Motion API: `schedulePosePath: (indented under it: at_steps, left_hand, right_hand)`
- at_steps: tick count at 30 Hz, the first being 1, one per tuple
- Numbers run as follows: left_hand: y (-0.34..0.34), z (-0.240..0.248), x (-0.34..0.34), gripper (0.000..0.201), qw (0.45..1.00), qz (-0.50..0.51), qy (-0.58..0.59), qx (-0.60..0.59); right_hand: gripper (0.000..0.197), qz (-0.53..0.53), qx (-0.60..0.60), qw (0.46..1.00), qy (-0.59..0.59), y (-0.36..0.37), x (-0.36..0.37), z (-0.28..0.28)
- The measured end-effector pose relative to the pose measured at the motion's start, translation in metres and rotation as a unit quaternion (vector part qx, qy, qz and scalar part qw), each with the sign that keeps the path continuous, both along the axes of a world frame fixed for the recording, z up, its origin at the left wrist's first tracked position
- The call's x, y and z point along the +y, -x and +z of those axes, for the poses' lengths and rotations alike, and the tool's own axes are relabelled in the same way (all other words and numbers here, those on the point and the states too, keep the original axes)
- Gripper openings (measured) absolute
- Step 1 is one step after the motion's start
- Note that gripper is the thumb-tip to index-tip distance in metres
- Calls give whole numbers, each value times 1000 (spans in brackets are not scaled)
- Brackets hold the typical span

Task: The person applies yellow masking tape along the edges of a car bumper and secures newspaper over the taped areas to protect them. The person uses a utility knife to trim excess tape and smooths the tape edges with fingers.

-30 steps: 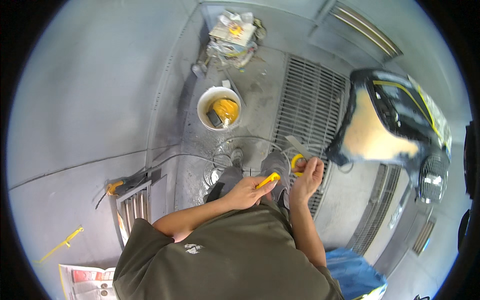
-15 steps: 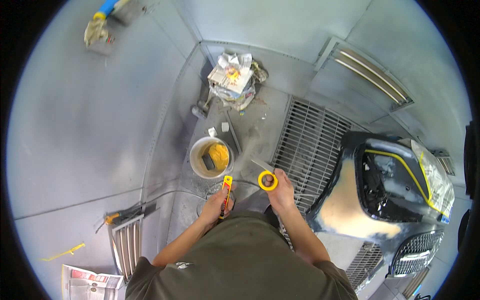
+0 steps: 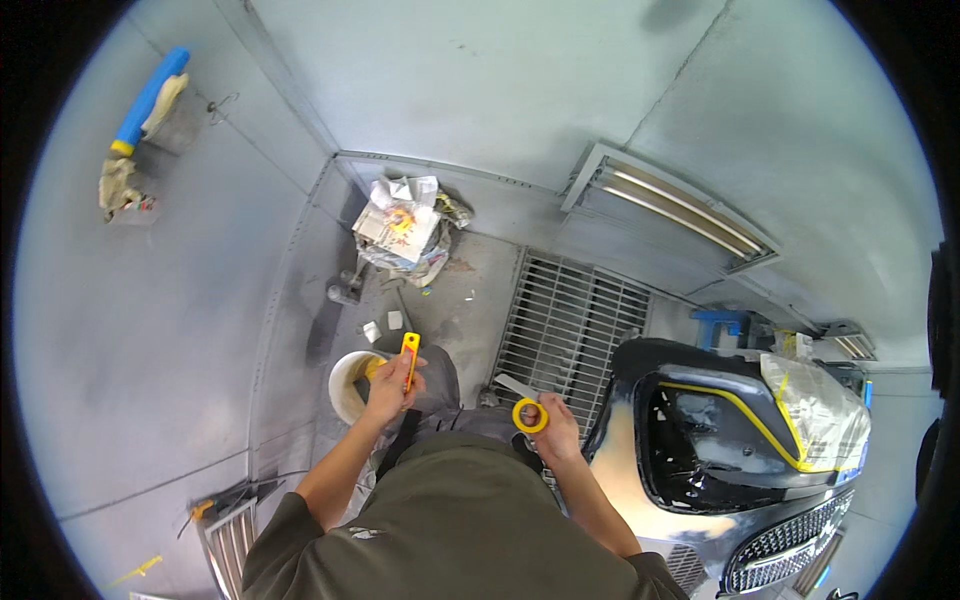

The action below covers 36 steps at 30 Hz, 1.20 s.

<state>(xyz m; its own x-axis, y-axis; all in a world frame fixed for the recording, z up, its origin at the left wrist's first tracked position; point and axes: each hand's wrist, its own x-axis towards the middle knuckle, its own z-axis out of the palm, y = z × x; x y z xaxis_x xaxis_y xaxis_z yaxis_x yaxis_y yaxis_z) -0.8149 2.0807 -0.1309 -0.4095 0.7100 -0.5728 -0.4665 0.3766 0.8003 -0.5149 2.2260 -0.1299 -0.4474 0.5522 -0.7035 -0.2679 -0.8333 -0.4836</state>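
Observation:
My left hand [image 3: 388, 390] is closed around a slim yellow utility knife [image 3: 410, 350] with red on its handle, its yellow end pointing away from me. I cannot make out its blade. A roll of yellow masking tape [image 3: 529, 416] sits in my right hand [image 3: 557, 428], the fingers curled at its right side. From beside the roll a pale, flat strip [image 3: 516, 385] sticks out to the upper left; its kind is unclear. Just beyond my left wrist stands a white bucket [image 3: 343, 385] with something yellow inside, partly hidden by that hand.
A bumper [image 3: 620, 440], part masked with paper and yellow tape, stands at right. Beyond my hands lies a floor grate [image 3: 560, 330]. A paper-topped, bagged pile [image 3: 405, 230] is near the far corner. A blue tool [image 3: 150, 100] hangs on the left wall.
The view has shifted so the far wall shows more. My left hand with the knife has moved left and up, now overlapping the bucket. My right hand still holds the tape roll.

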Motion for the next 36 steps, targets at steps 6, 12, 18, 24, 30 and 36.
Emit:
schedulePosePath:
  at_steps: [6,12,18,24,30,36]
  left_hand:
    - [87,-75,40,49,994,87,21,63]
    - [304,-192,42,41,960,77,202,176]
    - [479,-295,-36,31,940,189,258,118]
    - [492,-335,-72,28,780,606,160,-1]
    - [477,-366,-106,20,702,709,-61,26]
    - [462,-331,-72,46,710,616,341,11]
  right_hand:
    - [13,40,-9,995,-93,47,60,-8]
    - [17,57,-154,984,-64,130,115,-4]
    - [19,210,-234,946,-77,209,171,-2]
    - [18,255,-275,924,-71,236,199,-4]
    - [21,278,-298,911,-57,253,198,15]
    - [26,208,-307,922,-110,256,189,34]
